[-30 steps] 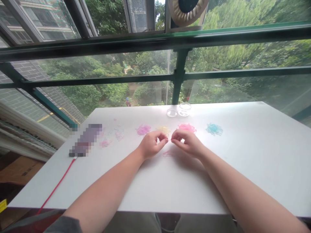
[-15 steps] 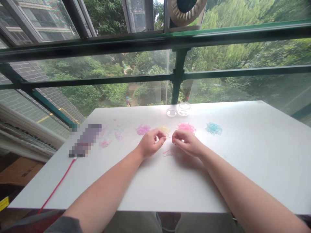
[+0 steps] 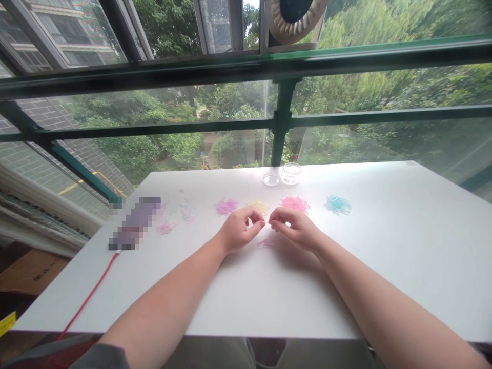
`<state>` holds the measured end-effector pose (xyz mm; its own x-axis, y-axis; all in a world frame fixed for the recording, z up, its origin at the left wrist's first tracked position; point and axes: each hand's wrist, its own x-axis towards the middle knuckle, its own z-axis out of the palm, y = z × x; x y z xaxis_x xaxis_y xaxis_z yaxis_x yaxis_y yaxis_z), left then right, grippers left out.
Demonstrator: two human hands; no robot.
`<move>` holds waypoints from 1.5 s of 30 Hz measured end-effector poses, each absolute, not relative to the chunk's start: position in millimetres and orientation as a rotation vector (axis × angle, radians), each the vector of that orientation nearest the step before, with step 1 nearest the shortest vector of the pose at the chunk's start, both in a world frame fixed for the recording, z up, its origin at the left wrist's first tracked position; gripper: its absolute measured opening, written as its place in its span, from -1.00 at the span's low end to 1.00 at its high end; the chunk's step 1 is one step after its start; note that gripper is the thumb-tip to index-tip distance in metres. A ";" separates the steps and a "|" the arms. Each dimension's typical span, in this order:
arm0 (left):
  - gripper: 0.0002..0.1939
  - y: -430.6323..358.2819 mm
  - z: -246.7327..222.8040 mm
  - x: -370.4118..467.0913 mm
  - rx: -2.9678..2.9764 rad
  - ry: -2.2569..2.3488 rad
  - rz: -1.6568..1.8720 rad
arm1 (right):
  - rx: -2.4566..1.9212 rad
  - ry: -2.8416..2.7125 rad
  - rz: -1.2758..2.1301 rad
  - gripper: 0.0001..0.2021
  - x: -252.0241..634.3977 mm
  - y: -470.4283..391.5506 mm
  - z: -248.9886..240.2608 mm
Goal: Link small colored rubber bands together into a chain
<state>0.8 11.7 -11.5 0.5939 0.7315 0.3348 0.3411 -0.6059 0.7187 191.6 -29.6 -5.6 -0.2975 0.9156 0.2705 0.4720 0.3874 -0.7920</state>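
My left hand [image 3: 240, 229] and my right hand [image 3: 299, 228] meet fingertip to fingertip above the middle of the white table. Both are closed in a pinch on a thin pink rubber band [image 3: 266, 222], which shows only as a short strand between them. A few loose pink bands [image 3: 265, 244] lie on the table just below the fingers. Beyond the hands are heaps of small bands: purple [image 3: 226, 206], yellow [image 3: 257, 206], pink [image 3: 295, 203] and blue-green [image 3: 337, 204]. My hands partly cover the yellow and pink heaps.
A clear round jar [image 3: 291, 174] and its lid [image 3: 271, 180] stand near the table's back edge. Mixed bands [image 3: 187, 215] are scattered on the left. A blurred-out device [image 3: 134, 225] with a red cable [image 3: 90, 294] lies farther left. Green railings [image 3: 282, 123] run behind the table [image 3: 403, 246].
My right hand has shifted slightly left and the gap between the fingertips has narrowed. My left hand has hardly moved. The heaps look the same.
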 end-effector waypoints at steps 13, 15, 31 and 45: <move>-0.85 11.7 -12.5 0.5 2.188 0.858 0.824 | -1.220 -1.914 0.728 -0.93 191.4 -29.6 -7.1; -0.85 11.7 -12.2 0.4 2.186 0.855 0.818 | -1.194 -1.911 0.720 -0.94 192.0 -29.1 -7.4; -0.84 9.3 -12.8 0.9 2.174 0.852 0.812 | -1.177 -1.902 0.719 -0.93 189.6 -29.1 -7.3; -0.91 9.0 -16.0 2.6 2.160 0.870 0.774 | -1.160 -1.943 0.781 -0.97 186.0 -33.4 -2.8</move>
